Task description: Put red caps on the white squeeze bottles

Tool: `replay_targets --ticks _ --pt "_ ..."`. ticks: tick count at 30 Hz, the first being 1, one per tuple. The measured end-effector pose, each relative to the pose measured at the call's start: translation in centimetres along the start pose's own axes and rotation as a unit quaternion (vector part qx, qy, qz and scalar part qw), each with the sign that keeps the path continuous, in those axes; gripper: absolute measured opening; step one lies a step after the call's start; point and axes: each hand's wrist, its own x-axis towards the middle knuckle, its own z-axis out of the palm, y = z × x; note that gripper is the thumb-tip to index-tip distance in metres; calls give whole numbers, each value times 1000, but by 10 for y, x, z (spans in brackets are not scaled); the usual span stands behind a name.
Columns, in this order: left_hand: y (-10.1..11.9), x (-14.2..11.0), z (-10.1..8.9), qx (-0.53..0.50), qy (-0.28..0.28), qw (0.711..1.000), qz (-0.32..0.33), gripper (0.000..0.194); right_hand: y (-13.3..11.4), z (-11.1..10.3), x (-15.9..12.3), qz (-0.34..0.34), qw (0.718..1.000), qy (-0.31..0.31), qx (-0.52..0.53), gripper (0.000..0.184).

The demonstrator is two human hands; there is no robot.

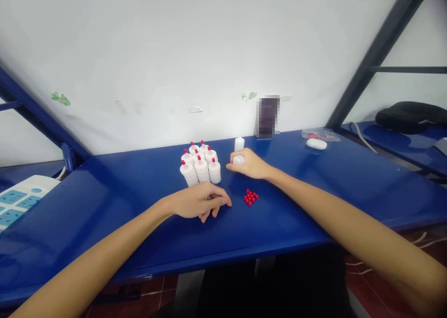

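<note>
My right hand (pixel 253 163) is wrapped around a small white plastic bottle (pixel 239 159), whose top shows between thumb and fingers. Just behind it another white bottle (pixel 239 144) stands upright. My left hand (pixel 199 200) hovers or rests low over the table, its loosely bent fingers apart and nothing visible in them. Beyond that hand stands a tight group of several white bottles (pixel 201 169) with red tips, partly hidden by it at the front. Between my two forearms lies a small cluster of red caps (pixel 250 197).
The blue table (pixel 279 234) runs along a white wall. A pixelated dark upright object (pixel 268 118) leans at the wall. To the right are a white case (pixel 316 144) and a clear plastic bag (pixel 324 134) with red bits. A power strip (pixel 24 197) sits far left.
</note>
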Motion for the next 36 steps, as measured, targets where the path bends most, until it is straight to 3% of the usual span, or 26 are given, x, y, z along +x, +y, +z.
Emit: replay_targets --ticks 3,7,12,15,22,36 --pt "1 15 4 125 63 983 119 32 -2 0 0 -3 1000 4 6 26" --pt "-4 27 3 290 102 910 279 29 -4 0 -1 12 1000 7 19 21" --pt "-15 38 10 332 193 840 384 27 -2 1 -2 11 1000 14 18 16" --pt "-17 41 16 369 249 803 397 23 -2 1 -1 9 1000 13 15 15" --pt "-11 42 22 359 198 855 320 26 -2 1 -1 -3 1000 15 -19 18" --pt "-12 47 25 329 195 861 335 24 -5 2 -2 -6 999 11 -40 21"
